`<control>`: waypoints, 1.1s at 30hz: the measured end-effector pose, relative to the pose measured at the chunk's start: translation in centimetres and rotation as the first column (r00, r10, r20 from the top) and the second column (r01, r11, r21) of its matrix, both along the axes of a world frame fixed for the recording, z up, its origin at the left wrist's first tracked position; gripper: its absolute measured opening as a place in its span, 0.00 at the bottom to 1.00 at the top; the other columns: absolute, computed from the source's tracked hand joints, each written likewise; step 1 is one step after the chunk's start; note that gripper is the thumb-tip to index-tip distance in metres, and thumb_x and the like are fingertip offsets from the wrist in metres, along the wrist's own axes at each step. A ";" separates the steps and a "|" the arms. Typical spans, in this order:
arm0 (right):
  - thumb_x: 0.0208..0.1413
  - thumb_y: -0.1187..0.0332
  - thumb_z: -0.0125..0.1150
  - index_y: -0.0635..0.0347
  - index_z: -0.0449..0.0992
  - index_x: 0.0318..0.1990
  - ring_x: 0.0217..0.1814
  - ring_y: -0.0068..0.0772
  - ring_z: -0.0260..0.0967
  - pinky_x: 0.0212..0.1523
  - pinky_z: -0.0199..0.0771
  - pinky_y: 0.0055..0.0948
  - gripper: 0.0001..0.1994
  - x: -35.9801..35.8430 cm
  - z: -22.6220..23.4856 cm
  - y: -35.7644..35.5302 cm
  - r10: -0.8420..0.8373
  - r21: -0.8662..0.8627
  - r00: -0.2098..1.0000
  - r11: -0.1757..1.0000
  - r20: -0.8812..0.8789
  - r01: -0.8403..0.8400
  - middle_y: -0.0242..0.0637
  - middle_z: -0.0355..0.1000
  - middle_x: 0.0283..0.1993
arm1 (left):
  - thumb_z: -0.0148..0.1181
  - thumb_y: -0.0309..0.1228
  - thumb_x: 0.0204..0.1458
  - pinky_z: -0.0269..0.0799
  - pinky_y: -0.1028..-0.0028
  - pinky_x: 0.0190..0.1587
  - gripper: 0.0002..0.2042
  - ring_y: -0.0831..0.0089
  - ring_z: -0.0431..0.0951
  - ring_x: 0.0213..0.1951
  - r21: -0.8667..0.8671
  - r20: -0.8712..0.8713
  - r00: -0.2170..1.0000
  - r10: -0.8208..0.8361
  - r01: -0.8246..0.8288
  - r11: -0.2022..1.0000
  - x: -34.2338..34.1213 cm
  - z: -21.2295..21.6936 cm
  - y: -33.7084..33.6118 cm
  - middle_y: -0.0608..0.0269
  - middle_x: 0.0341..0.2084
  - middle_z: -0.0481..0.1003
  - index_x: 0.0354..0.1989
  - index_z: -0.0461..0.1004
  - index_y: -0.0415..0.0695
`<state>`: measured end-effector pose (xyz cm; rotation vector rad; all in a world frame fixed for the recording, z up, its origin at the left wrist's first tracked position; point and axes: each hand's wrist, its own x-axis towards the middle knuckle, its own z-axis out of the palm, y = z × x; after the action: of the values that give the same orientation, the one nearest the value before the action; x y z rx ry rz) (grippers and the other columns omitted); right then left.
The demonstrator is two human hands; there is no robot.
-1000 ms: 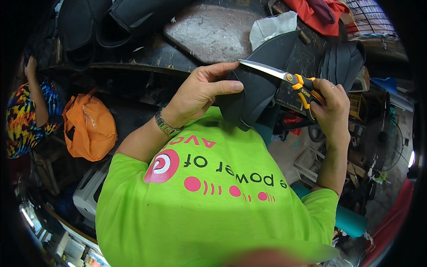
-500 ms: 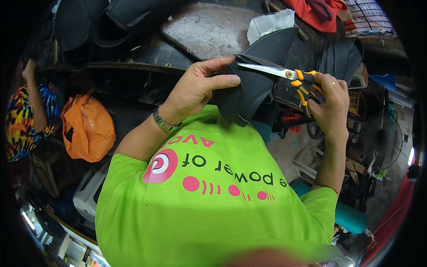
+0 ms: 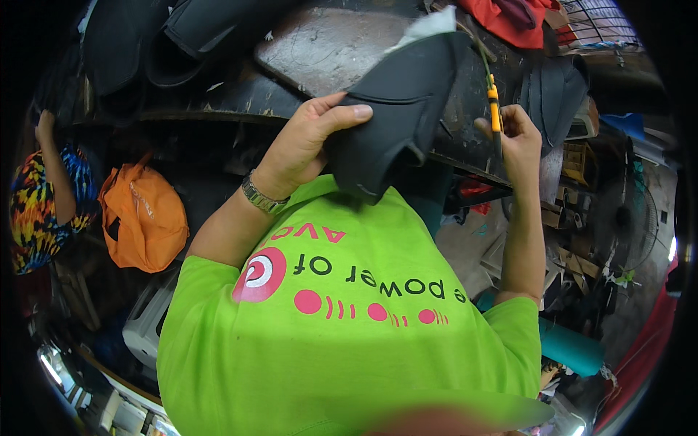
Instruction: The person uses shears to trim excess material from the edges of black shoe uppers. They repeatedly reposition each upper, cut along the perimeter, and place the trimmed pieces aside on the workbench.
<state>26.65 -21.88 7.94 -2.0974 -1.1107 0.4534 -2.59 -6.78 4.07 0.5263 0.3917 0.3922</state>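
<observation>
Cluttered workshop: worn dark workbench (image 3: 320,51) ahead, orange bag (image 3: 142,218) hanging left, wire rack (image 3: 592,18) top right, standing fan (image 3: 629,218) right, dim light.

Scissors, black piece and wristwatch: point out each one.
scissors (image 3: 494,109), head view, on the orange and black handle.
black piece (image 3: 392,116), head view, on its broad dark face.
wristwatch (image 3: 262,196), head view, on the metal band.

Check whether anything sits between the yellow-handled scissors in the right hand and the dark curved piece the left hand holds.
Nothing visible does. The left hand grips the dark curved piece of flexible material, and the right hand holds the yellow-handled scissors upright just beside its right edge, with only open air between them.
</observation>
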 end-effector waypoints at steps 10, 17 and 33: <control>0.42 0.61 0.77 0.64 0.74 0.37 0.31 0.39 0.73 0.34 0.73 0.35 0.20 4.9 -4.1 -0.4 0.010 -0.260 0.921 0.960 0.390 0.100 0.46 0.73 0.30 | 0.53 0.41 0.63 0.74 0.57 0.59 0.21 0.58 0.80 0.51 -0.482 0.544 0.838 0.040 0.274 0.832 0.2 -2.6 1.6 0.49 0.50 0.79 0.55 0.74 0.37; 0.54 0.32 0.57 0.63 0.71 0.60 0.60 0.45 0.71 0.59 0.71 0.46 0.41 -0.1 -3.6 1.3 0.297 0.199 0.254 0.916 -0.920 -0.348 0.45 0.72 0.59 | 0.49 0.51 0.63 0.82 0.66 0.44 0.26 0.62 0.83 0.44 -0.419 0.263 0.948 0.178 -0.054 0.907 0.9 -1.4 -1.2 0.49 0.48 0.79 0.56 0.75 0.40; 0.50 0.78 0.66 0.65 0.74 0.56 0.52 0.35 0.77 0.59 0.73 0.35 0.23 -6.3 -5.8 4.1 0.455 0.454 0.131 0.890 -0.881 -0.039 0.41 0.77 0.53 | 0.71 0.28 0.48 0.74 0.73 0.54 0.20 0.74 0.80 0.45 0.484 -0.151 0.981 -0.124 0.182 0.856 0.5 -1.5 10.4 0.61 0.44 0.80 0.51 0.76 0.36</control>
<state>20.37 -17.79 2.16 -0.8080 -0.5811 1.4509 -2.09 3.57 2.60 1.0837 0.3549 0.3066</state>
